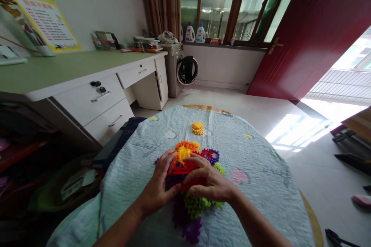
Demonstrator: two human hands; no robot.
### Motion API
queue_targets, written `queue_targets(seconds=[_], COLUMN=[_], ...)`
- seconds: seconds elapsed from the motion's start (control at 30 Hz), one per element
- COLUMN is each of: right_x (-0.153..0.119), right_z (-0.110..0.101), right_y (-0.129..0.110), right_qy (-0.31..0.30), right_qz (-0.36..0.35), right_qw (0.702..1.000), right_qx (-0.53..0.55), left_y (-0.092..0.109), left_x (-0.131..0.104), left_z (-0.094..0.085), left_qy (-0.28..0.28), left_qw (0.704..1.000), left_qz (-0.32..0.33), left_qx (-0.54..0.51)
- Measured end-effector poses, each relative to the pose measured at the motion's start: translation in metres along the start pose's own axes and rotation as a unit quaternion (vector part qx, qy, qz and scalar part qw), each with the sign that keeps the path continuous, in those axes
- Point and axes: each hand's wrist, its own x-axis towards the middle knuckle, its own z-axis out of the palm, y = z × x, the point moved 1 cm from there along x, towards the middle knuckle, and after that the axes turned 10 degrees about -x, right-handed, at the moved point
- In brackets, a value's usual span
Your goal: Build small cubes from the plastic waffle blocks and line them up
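Both hands meet at a red plastic piece (185,168) amid a cluster of toothed pieces on the cloth-covered round table. My left hand (160,185) is at the piece's left side, thumb and fingers curved round it. From the right, my right hand (210,179) grips the same red piece with bent fingers. Orange pieces (185,146) and a yellow piece (183,154) lie just beyond the fingers. Green pieces (194,205) and purple pieces (191,230) are below the hands, while a purple ring-shaped piece (213,156) sits to the right. The hands partly hide the red piece.
A small yellow stack (197,128) stands farther back on the light blue cloth (261,185). A green-topped desk (72,63) runs along the left. Behind are a washing machine (173,70) with its door open and a red door (301,34).
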Motion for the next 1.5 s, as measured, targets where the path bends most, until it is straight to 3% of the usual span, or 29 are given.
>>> queue_targets(seconds=[0.07, 0.1, 0.17, 0.23, 0.37, 0.47, 0.6, 0.77, 0.83, 0.93, 1.0, 1.07, 1.1, 1.17, 1.27, 1.4, 1.5], right_x=[0.018, 0.030, 0.057, 0.085, 0.128, 0.140, 0.131, 0.097, 0.084, 0.071, 0.065, 0.059, 0.055, 0.047, 0.032, 0.020, 0.022], right_z=[-0.010, -0.015, -0.026, -0.034, -0.039, -0.034, -0.021, -0.018, -0.023, -0.031, -0.033, -0.035, -0.038, -0.045, -0.053, -0.048, -0.047], right_y=[0.011, 0.022, 0.051, 0.084, 0.133, 0.147, 0.143, 0.122, 0.112, 0.098, 0.091, 0.090, 0.092, 0.106, 0.134, 0.165, 0.179], right_qy=[-0.003, 0.024, 0.107, 0.147, 0.150, 0.123, 0.064, 0.001, 0.006, 0.045, 0.009, -0.046, -0.046, 0.023, 0.126, 0.128, 0.121], right_qz=[0.010, 0.039, 0.149, 0.253, 0.320, 0.338, 0.294, 0.228, 0.199, 0.161, 0.136, 0.111, 0.120, 0.190, 0.316, 0.369, 0.377], right_qw=[0.999, 0.998, 0.982, 0.945, 0.917, 0.913, 0.934, 0.960, 0.971, 0.985, 0.990, 0.989, 0.989, 0.981, 0.918, 0.880, 0.870], right_qx=[0.038, 0.044, -0.053, -0.145, -0.184, -0.194, -0.194, -0.163, -0.131, -0.045, 0.031, 0.083, 0.069, -0.036, -0.203, -0.270, -0.294], left_y=[-0.004, -0.005, -0.006, -0.006, -0.008, -0.012, -0.018, -0.019, -0.018, -0.018, -0.018, -0.019, -0.020, -0.025, -0.047, -0.092, -0.114], left_x=[-0.023, -0.033, -0.048, -0.058, -0.062, -0.057, -0.046, -0.032, -0.028, -0.020, -0.013, -0.002, 0.006, 0.026, 0.064, 0.105, 0.120], left_z=[0.006, 0.011, 0.021, 0.033, 0.056, 0.062, 0.052, 0.039, 0.037, 0.029, 0.017, 0.000, -0.009, -0.025, -0.037, -0.035, -0.031], left_qy=[0.028, 0.030, 0.024, 0.009, -0.010, -0.015, 0.018, 0.071, 0.055, -0.021, -0.083, -0.103, -0.096, -0.048, 0.028, -0.022, -0.044], left_qw=[0.999, 0.999, 0.998, 0.997, 0.993, 0.990, 0.989, 0.985, 0.988, 0.994, 0.992, 0.991, 0.992, 0.996, 0.993, 0.971, 0.943], left_qz=[-0.011, -0.013, -0.015, -0.008, -0.007, -0.017, -0.046, -0.052, -0.045, -0.036, -0.039, -0.053, -0.057, -0.053, -0.041, -0.097, -0.163], left_qx=[0.026, 0.035, 0.050, 0.071, 0.118, 0.136, 0.142, 0.149, 0.137, 0.104, 0.085, 0.069, 0.059, 0.053, 0.108, 0.218, 0.288])
